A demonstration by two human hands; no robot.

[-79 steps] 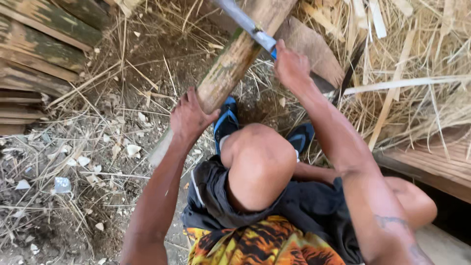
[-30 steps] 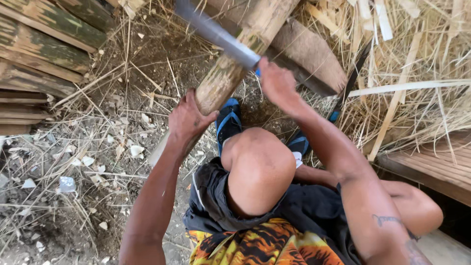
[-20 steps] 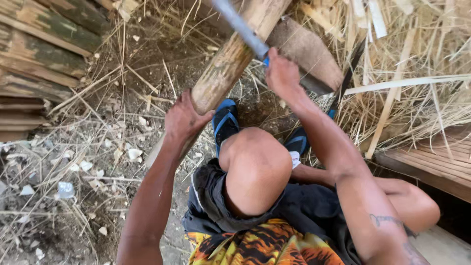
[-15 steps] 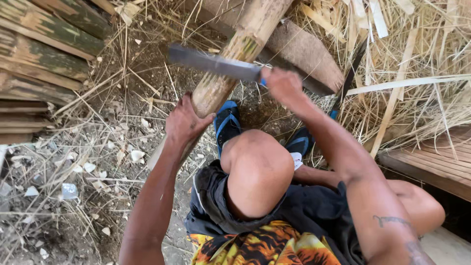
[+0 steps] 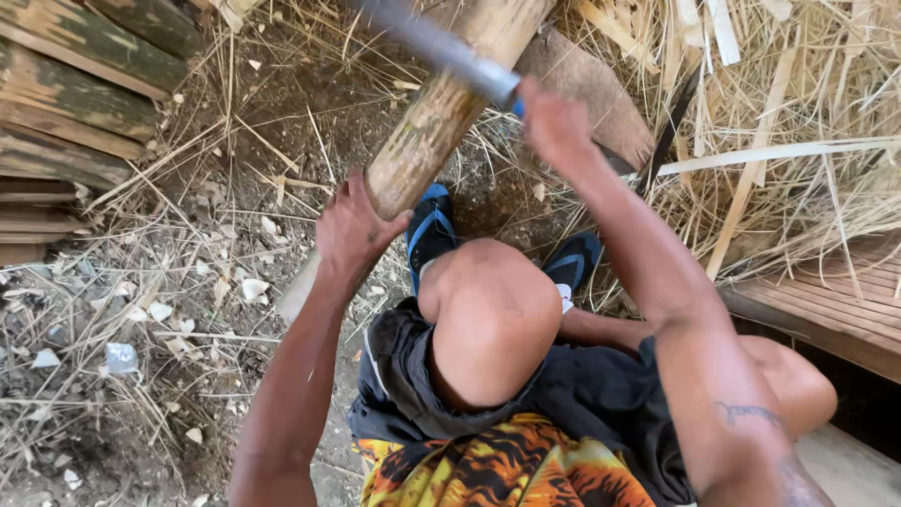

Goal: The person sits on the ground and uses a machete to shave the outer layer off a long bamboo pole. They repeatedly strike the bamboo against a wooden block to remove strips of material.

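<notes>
A thick bamboo pole slants from the top middle down toward the ground at left. My left hand grips its lower part from the side. My right hand is shut on the handle of a long knife; the grey blade lies blurred across the pole near the top edge. My bent knee rises just below the pole, and my feet in blue sandals stand on the dirt beside it.
Weathered wooden planks are stacked at the left. Dry straw and thin bamboo strips pile up at the right. A wooden platform edge lies at the right. White chips litter the dirt.
The knife swung down to lie level across the pole half a second ago and is now raised again toward the top. My left hand has kept its grip on the pole.
</notes>
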